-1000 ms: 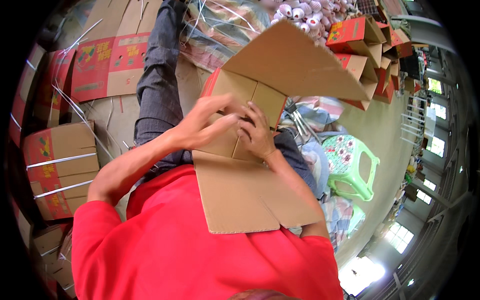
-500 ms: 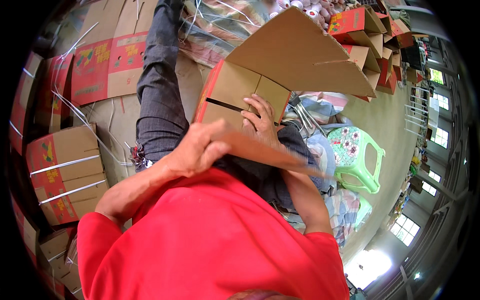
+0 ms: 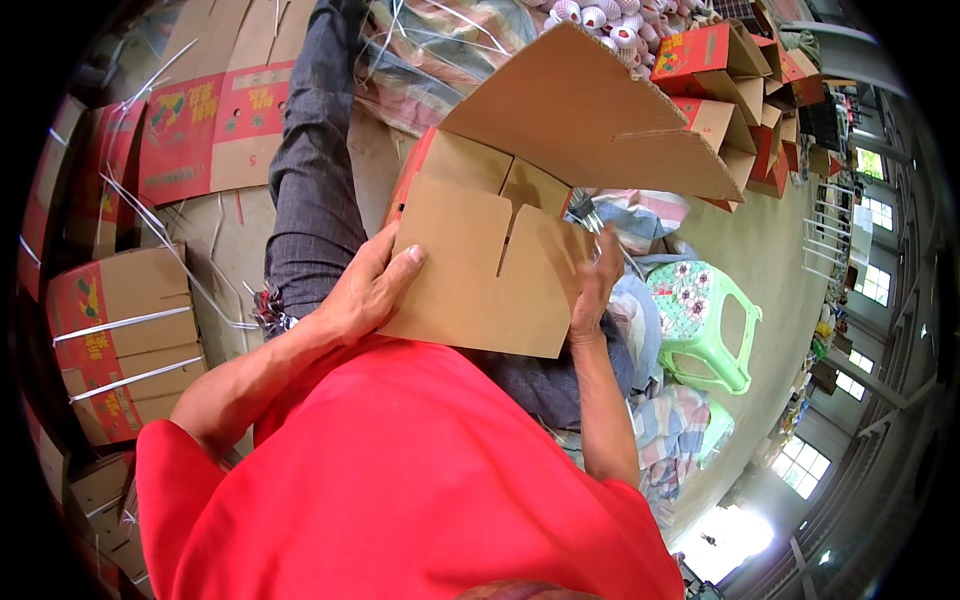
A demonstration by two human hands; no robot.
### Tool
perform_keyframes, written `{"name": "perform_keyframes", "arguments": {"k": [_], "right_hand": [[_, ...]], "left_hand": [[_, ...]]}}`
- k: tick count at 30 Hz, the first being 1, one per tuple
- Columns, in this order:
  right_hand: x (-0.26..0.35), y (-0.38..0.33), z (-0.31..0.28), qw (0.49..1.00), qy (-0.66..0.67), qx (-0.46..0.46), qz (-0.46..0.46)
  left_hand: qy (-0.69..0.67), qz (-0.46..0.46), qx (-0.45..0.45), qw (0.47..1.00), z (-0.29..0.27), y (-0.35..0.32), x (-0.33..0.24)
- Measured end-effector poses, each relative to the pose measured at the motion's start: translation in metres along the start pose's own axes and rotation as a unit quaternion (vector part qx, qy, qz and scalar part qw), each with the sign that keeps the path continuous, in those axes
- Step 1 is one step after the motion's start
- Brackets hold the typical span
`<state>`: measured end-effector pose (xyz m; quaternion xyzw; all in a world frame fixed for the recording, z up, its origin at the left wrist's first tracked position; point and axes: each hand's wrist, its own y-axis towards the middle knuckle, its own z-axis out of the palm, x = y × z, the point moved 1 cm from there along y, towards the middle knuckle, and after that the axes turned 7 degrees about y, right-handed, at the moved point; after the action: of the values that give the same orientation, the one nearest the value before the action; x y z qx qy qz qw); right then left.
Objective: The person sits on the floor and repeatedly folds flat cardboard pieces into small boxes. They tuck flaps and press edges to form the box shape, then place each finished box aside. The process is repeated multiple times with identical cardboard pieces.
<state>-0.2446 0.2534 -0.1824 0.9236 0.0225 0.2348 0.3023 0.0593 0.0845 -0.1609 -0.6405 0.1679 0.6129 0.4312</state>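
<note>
A red and brown cardboard box (image 3: 405, 185) rests against my legs. Its large far flap (image 3: 590, 110) stands up and leans back, while the near flap (image 3: 480, 270), with a slit in it, is folded over the front part. My left hand (image 3: 365, 280) closes on the near flap's left edge, thumb on top, with its other fingers partly hidden. Along the right edge of that flap, my right hand (image 3: 597, 285) has its fingers stretched upward; it is slightly blurred.
Strapped flat cartons (image 3: 125, 340) are stacked at the left. A green stool (image 3: 700, 320) with a flowered seat stands at the right, near striped sheeting (image 3: 670, 430). Fruit in white foam nets (image 3: 620, 25) and more red boxes (image 3: 700, 60) lie beyond.
The near flap has swung from edge-on to lying over the box front. My left hand has moved down and left to its edge; my right hand has come from inside the box to its right edge.
</note>
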Motion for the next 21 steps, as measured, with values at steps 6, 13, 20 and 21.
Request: {"name": "perform_keyframes", "arguments": {"k": [6,13,20,21], "right_hand": [[0.032,0.024,-0.001,0.986,0.056,0.153,-0.035],[0.040,0.016,0.005,0.974,0.093,0.205,-0.013],[0.054,0.006,0.002,0.970,0.107,0.218,0.001],[0.055,0.005,0.001,0.971,0.110,0.214,0.002]], "left_hand": [[0.085,0.196,-0.123,0.969,-0.040,0.016,0.012],[0.523,0.351,0.066,0.774,-0.059,0.037,0.017],[0.512,0.349,0.070,0.782,-0.052,0.024,0.028],[0.514,0.347,0.080,0.780,-0.055,0.025,0.030]]}}
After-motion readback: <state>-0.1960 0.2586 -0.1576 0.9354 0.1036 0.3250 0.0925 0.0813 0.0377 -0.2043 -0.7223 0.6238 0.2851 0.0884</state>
